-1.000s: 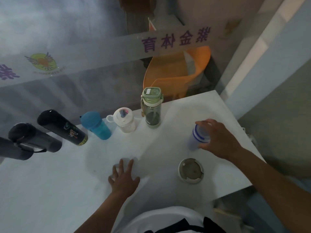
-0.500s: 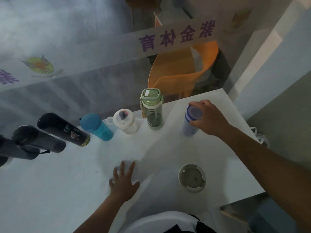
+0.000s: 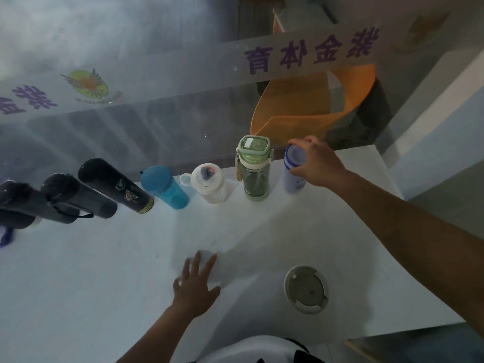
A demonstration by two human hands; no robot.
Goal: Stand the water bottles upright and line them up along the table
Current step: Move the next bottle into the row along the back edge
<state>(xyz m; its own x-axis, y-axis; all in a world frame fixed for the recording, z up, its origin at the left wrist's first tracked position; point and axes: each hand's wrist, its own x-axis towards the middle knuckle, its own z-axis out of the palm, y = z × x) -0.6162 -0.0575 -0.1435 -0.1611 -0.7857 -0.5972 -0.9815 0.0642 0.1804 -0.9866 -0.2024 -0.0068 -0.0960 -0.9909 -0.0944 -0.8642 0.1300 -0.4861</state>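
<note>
Along the far edge of the white table [image 3: 78, 284], upright bottles stood in line: black flasks [image 3: 115, 186], blue bottle [image 3: 165, 187], clear bottle [image 3: 209, 186], green bottle [image 3: 255, 167]. The left hand [image 3: 195, 286] lay flat, fingers spread, empty. The right hand [image 3: 318, 163] gripped the pale blue-striped bottle [image 3: 293, 171], upright beside the green one.

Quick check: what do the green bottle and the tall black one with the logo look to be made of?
Green bottle: clear tinted plastic, by the look; its inside shows through the wall, under an opaque matte green lid. Black bottle: opaque with a dull satin sheen and printed logo, probably coated metal, though plastic is possible.
</note>
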